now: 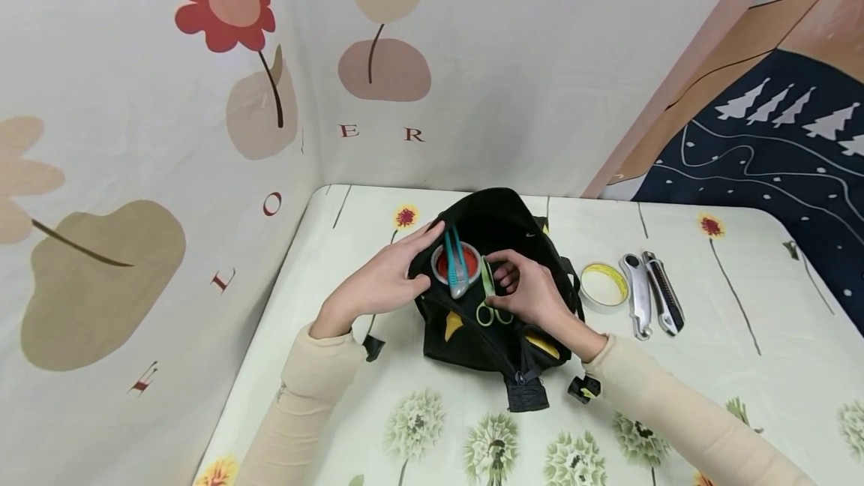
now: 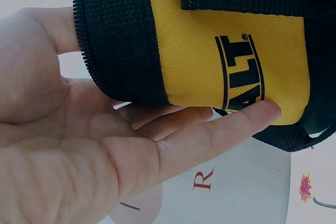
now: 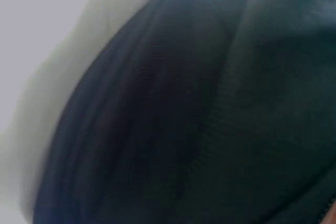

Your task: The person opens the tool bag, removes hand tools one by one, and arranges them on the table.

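Observation:
A black and yellow tool bag (image 1: pixel 466 347) lies unzipped on the table. My left hand (image 1: pixel 381 276) grips its left side, thumb at the zipped edge; in the left wrist view the fingers stretch along the yellow panel (image 2: pixel 194 72) with black lettering. Over the opening, my right hand (image 1: pixel 529 287) pinches light green scissors (image 1: pixel 487 276) between thumb and fingers, finger loops toward me. Left of them, inside the bag, a teal box cutter (image 1: pixel 457 268) lies across a roll of red tape (image 1: pixel 442 265). Blurred black bag fabric (image 3: pixel 157 119) fills most of the right wrist view, hiding that hand.
Right of the bag lie a roll of yellow tape (image 1: pixel 605 270), a silver utility knife (image 1: pixel 637 295) and a black and silver utility knife (image 1: pixel 663 293). Bag straps with black buckles (image 1: pixel 583 388) spread on the flowered tablecloth (image 1: pixel 715 366). Printed cloth walls stand behind and at left.

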`<act>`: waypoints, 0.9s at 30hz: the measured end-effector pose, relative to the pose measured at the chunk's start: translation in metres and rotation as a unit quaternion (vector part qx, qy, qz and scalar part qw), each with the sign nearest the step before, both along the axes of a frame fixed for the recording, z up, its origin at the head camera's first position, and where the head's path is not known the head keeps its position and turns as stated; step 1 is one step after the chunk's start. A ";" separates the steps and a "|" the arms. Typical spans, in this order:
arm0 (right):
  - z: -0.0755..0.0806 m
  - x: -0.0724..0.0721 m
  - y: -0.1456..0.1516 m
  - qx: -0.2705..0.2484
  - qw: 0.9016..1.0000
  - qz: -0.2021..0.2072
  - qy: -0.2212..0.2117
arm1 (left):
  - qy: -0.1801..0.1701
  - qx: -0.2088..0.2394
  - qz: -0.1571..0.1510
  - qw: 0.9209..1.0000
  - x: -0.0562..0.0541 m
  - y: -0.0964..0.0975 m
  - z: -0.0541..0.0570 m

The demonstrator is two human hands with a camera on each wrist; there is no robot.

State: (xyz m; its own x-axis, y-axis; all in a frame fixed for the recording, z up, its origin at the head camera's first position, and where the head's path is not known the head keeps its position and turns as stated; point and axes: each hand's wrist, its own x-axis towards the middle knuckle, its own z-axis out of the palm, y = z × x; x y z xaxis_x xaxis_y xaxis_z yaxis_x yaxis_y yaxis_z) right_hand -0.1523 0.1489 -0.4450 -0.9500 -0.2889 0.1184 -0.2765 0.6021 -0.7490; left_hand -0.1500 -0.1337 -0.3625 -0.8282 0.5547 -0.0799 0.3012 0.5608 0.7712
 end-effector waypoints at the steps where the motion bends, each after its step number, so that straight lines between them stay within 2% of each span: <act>1: -0.001 0.000 -0.001 0.003 1.000 0.000 -0.004 | 0.000 -0.001 0.000 1.000 0.000 0.000 0.000; 20: -0.019 -0.001 -0.004 0.031 0.999 0.005 -0.032 | -0.010 -0.004 0.004 1.000 0.001 -0.002 0.001; 27: -0.023 -0.001 -0.004 0.029 0.999 0.013 -0.016 | -0.008 -0.001 0.005 1.000 0.001 -0.003 0.001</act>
